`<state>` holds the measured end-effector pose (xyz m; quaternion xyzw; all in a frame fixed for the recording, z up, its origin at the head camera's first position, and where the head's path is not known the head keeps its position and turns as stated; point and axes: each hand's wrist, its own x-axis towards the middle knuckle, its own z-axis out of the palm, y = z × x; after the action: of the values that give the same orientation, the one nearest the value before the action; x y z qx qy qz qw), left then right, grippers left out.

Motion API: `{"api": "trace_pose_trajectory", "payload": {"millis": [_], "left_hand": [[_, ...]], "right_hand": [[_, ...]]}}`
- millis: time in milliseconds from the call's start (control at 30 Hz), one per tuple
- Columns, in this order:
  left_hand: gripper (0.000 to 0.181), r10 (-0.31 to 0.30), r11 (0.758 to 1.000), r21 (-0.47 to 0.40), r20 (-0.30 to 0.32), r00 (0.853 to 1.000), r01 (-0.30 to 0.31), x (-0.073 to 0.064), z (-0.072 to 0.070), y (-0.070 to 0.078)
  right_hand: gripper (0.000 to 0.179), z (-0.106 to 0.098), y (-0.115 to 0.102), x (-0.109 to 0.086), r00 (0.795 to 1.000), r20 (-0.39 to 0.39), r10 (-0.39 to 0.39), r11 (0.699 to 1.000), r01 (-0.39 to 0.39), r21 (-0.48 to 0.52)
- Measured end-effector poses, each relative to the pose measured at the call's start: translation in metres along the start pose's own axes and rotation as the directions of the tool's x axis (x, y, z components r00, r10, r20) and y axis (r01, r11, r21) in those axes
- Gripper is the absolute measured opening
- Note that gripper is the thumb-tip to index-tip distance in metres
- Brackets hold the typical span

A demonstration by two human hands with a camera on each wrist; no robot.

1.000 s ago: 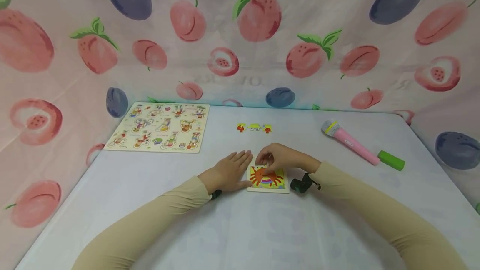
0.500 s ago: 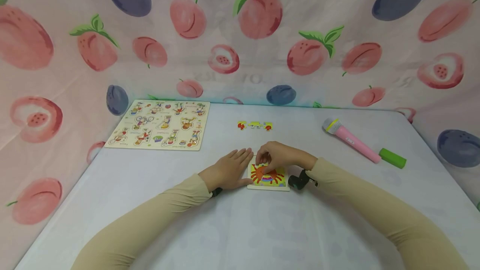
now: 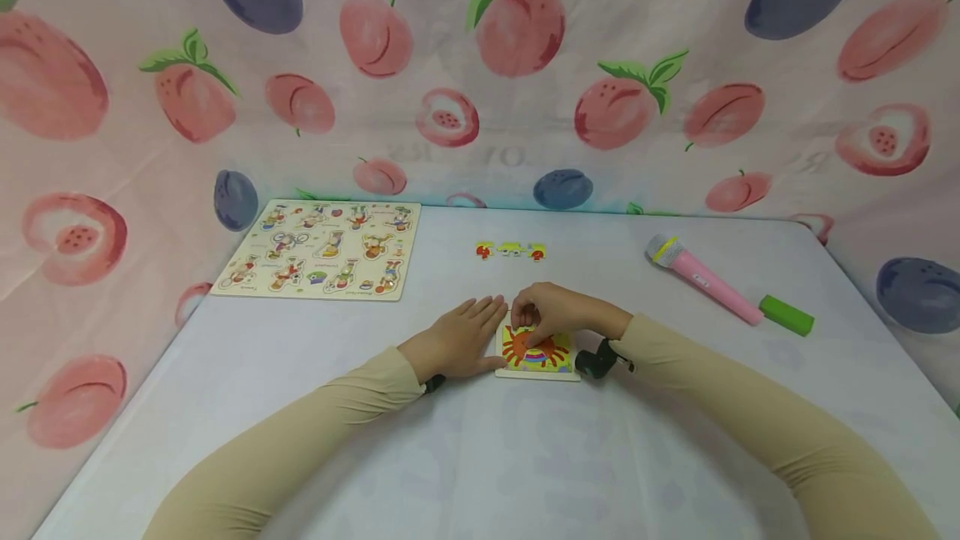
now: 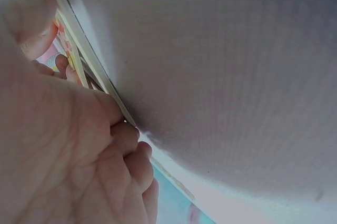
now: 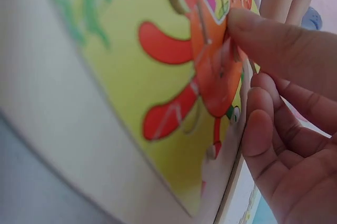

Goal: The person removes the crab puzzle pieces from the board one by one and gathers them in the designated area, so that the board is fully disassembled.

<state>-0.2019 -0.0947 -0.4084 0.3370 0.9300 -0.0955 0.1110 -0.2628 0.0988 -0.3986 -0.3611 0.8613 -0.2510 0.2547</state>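
Note:
A small square crab jigsaw puzzle (image 3: 553, 353) lies in its pale tray on the white table. My left hand (image 3: 459, 342) rests flat along the tray's left side, fingers extended and its thumb at the lower left edge. The right hand (image 3: 561, 310) reaches over the upper part, its thumb on the orange crab and its other fingers curled at the top edge. In the right wrist view this hand pinches an orange puzzle piece (image 5: 215, 84) between thumb and fingers; the fingers partly hide its far side. Several loose puzzle pieces (image 3: 510, 250) lie in a row farther back.
A large wooden picture board (image 3: 318, 252) lies at the back left. To the right are a pink toy microphone (image 3: 705, 279) and a green block (image 3: 786, 315). A fruit-patterned cloth (image 3: 517, 107) hangs behind the table (image 3: 465, 457).
The head view has shifted slightly. Both hands keep nearly the same places on the puzzle, and the loose pieces stay put.

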Motion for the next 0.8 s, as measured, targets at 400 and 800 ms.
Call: {"api": "trace_pose_trajectory", "payload": {"millis": [400, 800], "left_hand": [[0.081, -0.004, 1.000, 0.018, 0.008, 1.000, 0.004, -0.0002, -0.0015, 0.0007], [0.081, -0.008, 1.000, 0.027, 0.010, 1.000, 0.007, 0.0007, -0.0005, 0.0004]], "right_hand": [[0.022, 0.0034, 0.0015, -0.0004, 0.999, -0.039, 0.008, 0.999, -0.007, 0.037], [0.022, 0.0038, -0.0033, -0.0024, 0.998, -0.064, -0.013, 1.000, 0.014, 0.015]]}}
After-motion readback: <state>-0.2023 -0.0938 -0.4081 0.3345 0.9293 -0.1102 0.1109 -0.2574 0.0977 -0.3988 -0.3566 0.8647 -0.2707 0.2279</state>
